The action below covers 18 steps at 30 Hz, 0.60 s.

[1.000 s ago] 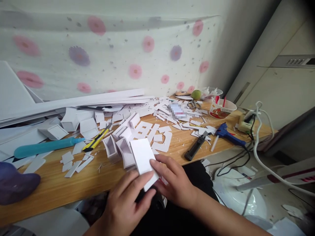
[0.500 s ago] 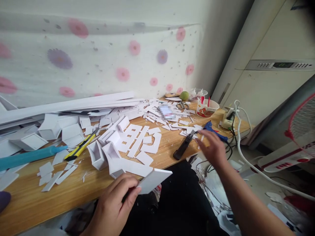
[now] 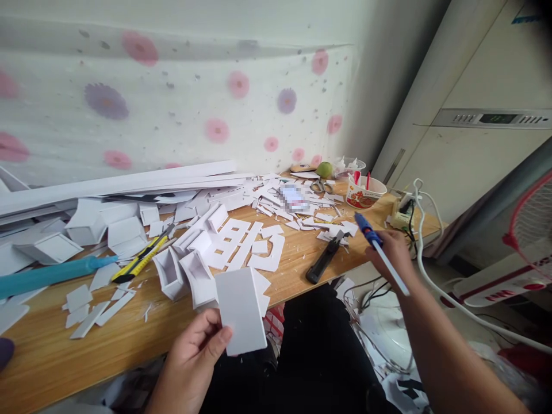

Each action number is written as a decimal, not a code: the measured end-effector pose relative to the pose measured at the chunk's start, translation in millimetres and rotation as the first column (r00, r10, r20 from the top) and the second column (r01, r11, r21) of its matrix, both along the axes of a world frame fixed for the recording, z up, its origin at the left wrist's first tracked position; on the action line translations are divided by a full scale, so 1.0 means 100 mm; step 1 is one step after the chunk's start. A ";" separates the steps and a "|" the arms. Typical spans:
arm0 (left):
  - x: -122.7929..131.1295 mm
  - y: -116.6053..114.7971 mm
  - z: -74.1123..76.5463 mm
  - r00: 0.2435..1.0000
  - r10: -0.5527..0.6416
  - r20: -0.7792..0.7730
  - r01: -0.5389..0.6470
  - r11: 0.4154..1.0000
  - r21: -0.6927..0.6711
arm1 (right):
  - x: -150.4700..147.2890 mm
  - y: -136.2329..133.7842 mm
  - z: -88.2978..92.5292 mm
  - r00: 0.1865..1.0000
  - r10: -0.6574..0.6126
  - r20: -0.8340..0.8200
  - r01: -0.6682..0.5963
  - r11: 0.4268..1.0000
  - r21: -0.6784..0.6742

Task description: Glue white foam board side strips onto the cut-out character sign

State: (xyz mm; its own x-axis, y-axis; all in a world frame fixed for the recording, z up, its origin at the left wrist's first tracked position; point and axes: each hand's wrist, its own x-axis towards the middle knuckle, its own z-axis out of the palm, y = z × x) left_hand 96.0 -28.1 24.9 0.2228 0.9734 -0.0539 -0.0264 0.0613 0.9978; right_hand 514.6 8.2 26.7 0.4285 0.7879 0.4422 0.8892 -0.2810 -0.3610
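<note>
My left hand (image 3: 194,356) pinches a white rectangular foam-board piece (image 3: 240,310) by its lower left corner, face up, just off the front edge of the wooden table (image 3: 129,339). My right hand (image 3: 394,253) is closed round a blue glue gun (image 3: 367,228) at the right end of the table; a white glue stick (image 3: 390,267) pokes out of its back across my wrist. Open white foam-board boxes (image 3: 181,273) and flat cut-out pieces (image 3: 241,244) lie on the table just behind the held piece.
A black utility knife (image 3: 323,259), a yellow utility knife (image 3: 140,259) and a teal tool (image 3: 47,275) lie among white scraps. Long foam-board strips (image 3: 121,185) run along the flowered wall. A paper bowl (image 3: 364,191), scissors (image 3: 319,185), a power strip (image 3: 402,214) with cables, and a fan (image 3: 528,230) are at right.
My right hand left the white piece, reached right and picked up the blue glue gun. My left hand kept the piece and turned it face up. The view swung right.
</note>
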 end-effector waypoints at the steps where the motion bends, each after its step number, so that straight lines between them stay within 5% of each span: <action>1: -0.02 0.01 0.03 0.999 0.026 0.023 -0.026 1.000 0.010 | -0.17 -0.06 -0.02 0.997 0.066 -0.046 -0.065 0.998 0.017; 5: 0.00 0.03 0.19 0.984 0.117 0.136 -0.122 0.992 0.025 | -1.07 -0.30 -0.04 0.883 0.403 -0.239 -0.395 0.915 0.085; 7: 0.04 0.01 0.24 0.976 0.139 0.170 -0.136 0.990 -0.030 | -1.50 -0.41 0.06 0.548 0.669 -0.502 -0.594 0.734 0.330; 10: 0.03 -0.07 0.25 0.967 0.152 0.205 -0.130 0.984 -0.119 | -1.91 -0.52 0.28 0.274 0.693 -0.667 -0.646 0.646 0.407; 14: -0.05 -0.15 0.21 0.950 0.169 0.264 -0.131 0.979 -0.154 | -2.07 -0.53 0.47 0.190 0.739 -0.647 -0.697 0.565 0.441; 18: -0.10 -0.17 0.17 0.944 0.143 0.296 -0.091 0.979 -0.183 | -2.10 -0.51 0.45 0.208 0.744 -0.634 -0.684 0.574 0.449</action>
State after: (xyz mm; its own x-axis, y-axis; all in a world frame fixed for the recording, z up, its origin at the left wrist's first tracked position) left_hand 86.5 -44.8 41.9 0.1394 0.9768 -0.1629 -0.3456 0.2021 0.9164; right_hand 304.6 -42.7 71.8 -0.1410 0.9221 0.3603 0.1255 0.3776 -0.9174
